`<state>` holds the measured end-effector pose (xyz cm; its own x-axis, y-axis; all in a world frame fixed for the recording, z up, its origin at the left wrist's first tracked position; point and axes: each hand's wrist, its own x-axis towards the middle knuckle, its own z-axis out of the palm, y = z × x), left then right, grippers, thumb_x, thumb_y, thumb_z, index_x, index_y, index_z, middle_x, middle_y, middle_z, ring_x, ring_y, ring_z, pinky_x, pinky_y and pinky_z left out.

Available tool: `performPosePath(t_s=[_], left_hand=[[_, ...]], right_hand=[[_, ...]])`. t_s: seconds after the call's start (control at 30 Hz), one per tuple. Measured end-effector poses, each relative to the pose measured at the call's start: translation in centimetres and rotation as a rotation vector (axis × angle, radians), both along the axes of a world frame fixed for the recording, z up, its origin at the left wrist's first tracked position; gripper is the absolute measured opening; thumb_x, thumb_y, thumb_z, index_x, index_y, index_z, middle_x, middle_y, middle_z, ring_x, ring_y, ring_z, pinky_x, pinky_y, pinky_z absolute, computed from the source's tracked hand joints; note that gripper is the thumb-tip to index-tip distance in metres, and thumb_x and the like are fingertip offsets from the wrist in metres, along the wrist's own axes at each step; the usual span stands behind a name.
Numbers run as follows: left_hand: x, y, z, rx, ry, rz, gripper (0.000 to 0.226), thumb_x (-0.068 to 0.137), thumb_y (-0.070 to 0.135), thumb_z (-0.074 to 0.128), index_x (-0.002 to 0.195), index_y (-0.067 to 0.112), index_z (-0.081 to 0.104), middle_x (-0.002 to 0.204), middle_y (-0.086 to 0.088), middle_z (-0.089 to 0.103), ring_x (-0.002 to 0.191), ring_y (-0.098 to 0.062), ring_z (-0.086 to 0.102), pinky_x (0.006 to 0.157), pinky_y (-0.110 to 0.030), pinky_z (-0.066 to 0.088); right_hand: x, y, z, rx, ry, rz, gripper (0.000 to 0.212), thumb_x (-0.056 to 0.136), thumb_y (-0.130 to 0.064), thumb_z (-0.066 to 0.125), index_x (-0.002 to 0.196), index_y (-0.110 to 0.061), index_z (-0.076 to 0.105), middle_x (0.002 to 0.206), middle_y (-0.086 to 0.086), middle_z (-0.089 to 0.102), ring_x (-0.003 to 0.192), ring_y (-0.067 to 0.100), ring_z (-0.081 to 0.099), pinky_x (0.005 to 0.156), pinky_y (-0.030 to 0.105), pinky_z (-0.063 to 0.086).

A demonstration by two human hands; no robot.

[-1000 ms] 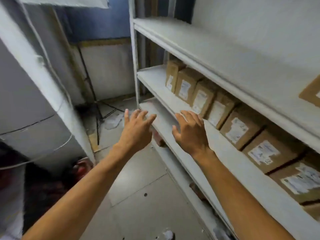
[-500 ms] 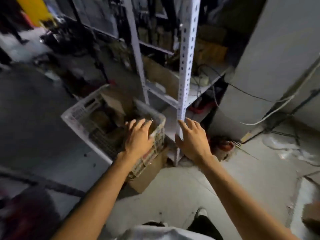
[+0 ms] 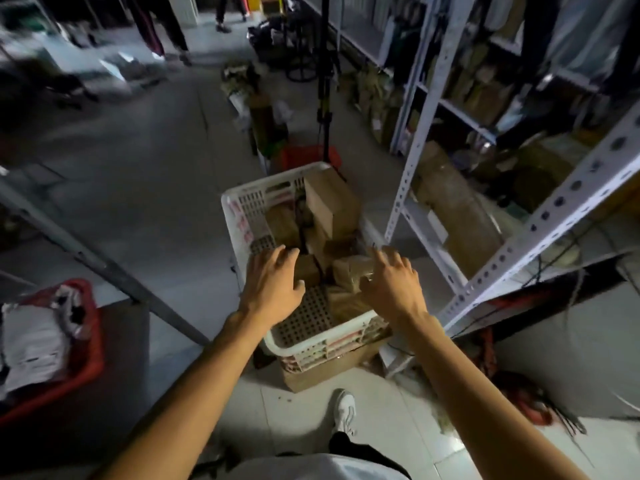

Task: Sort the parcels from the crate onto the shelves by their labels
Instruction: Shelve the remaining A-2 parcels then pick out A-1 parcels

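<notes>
Head view: a white plastic crate (image 3: 242, 216) with slotted walls and a perforated floor is seen from above, set on a flattened cardboard box (image 3: 322, 370) on the grey tiled floor (image 3: 145, 188). Brown cardboard parcels (image 3: 329, 202) are piled inside it, mostly toward the far and right sides; the largest one is tilted up against the crate's far right corner. Smaller brown parcels are jammed below it, some wrapped in clear tape. Labels cannot be read from here. A bare patch of perforated floor is left at the crate's near left corner.

Both hands are held over the near half of the crate. The left hand (image 3: 273, 285) is spread with fingers loosely extended, palm down, nothing gripped; it is above the left edge, fingertips near a small dark-brown parcel (image 3: 306, 270). The right hand (image 3: 393, 282) is likewise relaxed and spread, palm down, nothing held; its fingers are just over a tape-wrapped parcel (image 3: 353, 271) at the crate's right side. Contact with that parcel cannot be told.

White perforated metal shelving (image 3: 408, 161) is stood just right of the crate, with brown boxes stacked on its shelves. A red bin (image 3: 86, 348) with white bags is seen at the left edge. A white shoe (image 3: 344, 410) is placed near the cardboard box. A black stand (image 3: 325, 81) is positioned beyond the crate's far edge.
</notes>
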<state>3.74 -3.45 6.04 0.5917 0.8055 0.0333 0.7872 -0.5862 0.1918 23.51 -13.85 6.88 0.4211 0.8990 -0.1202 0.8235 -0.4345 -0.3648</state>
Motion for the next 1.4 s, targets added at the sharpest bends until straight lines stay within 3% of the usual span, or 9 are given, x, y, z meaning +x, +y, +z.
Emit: performPosePath(t_s=[0.1, 0.27, 0.37, 0.7, 0.83, 0.93, 1.1, 1.23, 1.4], left_hand=[[2.4, 2.5, 0.5, -0.012, -0.006, 0.015, 0.062, 0.09, 0.038, 0.061, 0.145, 0.015, 0.044, 0.145, -0.01, 0.048, 0.133, -0.034, 0.044, 0.113, -0.048, 0.032], [5.1, 5.5, 1.0, -0.003, -0.034, 0.064, 0.055, 0.086, 0.035, 0.064, 0.136, 0.015, 0.051, 0.132, -0.008, 0.059, 0.123, -0.033, 0.053, 0.106, -0.045, 0.041], [5.9, 6.8, 0.9, 0.001, -0.026, 0.086, 0.059, 0.084, 0.032, 0.067, 0.137, 0.013, 0.051, 0.128, -0.009, 0.062, 0.117, -0.031, 0.058, 0.101, -0.043, 0.043], [5.8, 12.8, -2.9, -0.067, -0.029, 0.1, 0.063, 0.084, 0.035, 0.061, 0.141, 0.012, 0.046, 0.14, -0.014, 0.053, 0.128, -0.034, 0.049, 0.108, -0.047, 0.039], [5.5, 16.1, -4.0, -0.142, -0.025, 0.094, 0.062, 0.089, 0.043, 0.043, 0.145, 0.016, 0.042, 0.147, -0.013, 0.046, 0.136, -0.034, 0.039, 0.114, -0.048, 0.028], [5.5, 19.6, -4.8, -0.184, -0.009, 0.052, 0.067, 0.087, 0.046, 0.036, 0.144, 0.012, 0.044, 0.146, -0.015, 0.047, 0.138, -0.035, 0.037, 0.117, -0.05, 0.024], [5.5, 26.6, -6.6, -0.239, 0.007, -0.059, 0.059, 0.085, 0.031, 0.061, 0.14, 0.015, 0.047, 0.139, -0.012, 0.052, 0.131, -0.034, 0.045, 0.115, -0.049, 0.03], [5.6, 31.0, -8.8, -0.322, 0.021, -0.104, 0.062, 0.082, 0.032, 0.063, 0.139, 0.021, 0.04, 0.137, -0.009, 0.054, 0.129, -0.032, 0.048, 0.11, -0.051, 0.036], [5.8, 32.8, -10.1, -0.481, 0.049, -0.067, 0.068, 0.093, 0.039, 0.06, 0.15, 0.013, 0.034, 0.146, -0.014, 0.045, 0.135, -0.035, 0.041, 0.113, -0.048, 0.034]], right_hand=[[2.5, 3.1, 0.4, 0.024, 0.054, 0.008, 0.068, 0.087, -0.038, 0.051, 0.151, -0.021, 0.034, 0.149, 0.011, 0.04, 0.134, 0.039, 0.038, 0.105, 0.052, 0.042], [5.1, 7.9, -0.5, -0.009, 0.059, 0.043, 0.066, 0.096, -0.039, 0.052, 0.155, -0.022, 0.027, 0.157, 0.009, 0.03, 0.141, 0.035, 0.03, 0.112, 0.051, 0.034], [5.9, 10.4, -1.1, -0.015, 0.072, 0.081, 0.066, 0.095, -0.039, 0.055, 0.153, -0.019, 0.03, 0.154, 0.011, 0.034, 0.139, 0.037, 0.032, 0.112, 0.053, 0.033], [8.5, 19.9, -5.9, -0.14, 0.112, 0.057, 0.078, 0.094, -0.044, 0.057, 0.157, -0.017, 0.019, 0.161, 0.014, 0.018, 0.145, 0.038, 0.022, 0.113, 0.051, 0.032], [9.6, 25.6, -8.5, -0.197, 0.09, -0.01, 0.078, 0.09, -0.039, 0.059, 0.155, -0.015, 0.022, 0.157, 0.019, 0.026, 0.141, 0.04, 0.029, 0.112, 0.054, 0.031], [10.2, 29.2, -10.3, -0.289, 0.018, -0.019, 0.092, 0.087, -0.052, 0.063, 0.157, -0.019, 0.014, 0.159, 0.018, 0.019, 0.143, 0.04, 0.023, 0.113, 0.055, 0.031], [10.6, 32.7, -13.8, -0.368, 0.055, -0.121, 0.118, 0.074, -0.064, 0.073, 0.157, -0.021, 0.001, 0.161, 0.021, 0.006, 0.147, 0.044, 0.014, 0.114, 0.059, 0.024], [10.4, 33.4, -14.6, -0.306, 0.079, -0.249, 0.119, 0.07, -0.056, 0.08, 0.156, -0.021, 0.005, 0.151, 0.022, 0.027, 0.135, 0.045, 0.033, 0.108, 0.056, 0.036], [6.5, 30.7, -14.0, -0.124, 0.426, -0.513, 0.099, 0.073, -0.051, 0.079, 0.153, -0.025, 0.027, 0.149, 0.009, 0.043, 0.135, 0.032, 0.042, 0.107, 0.045, 0.038]])
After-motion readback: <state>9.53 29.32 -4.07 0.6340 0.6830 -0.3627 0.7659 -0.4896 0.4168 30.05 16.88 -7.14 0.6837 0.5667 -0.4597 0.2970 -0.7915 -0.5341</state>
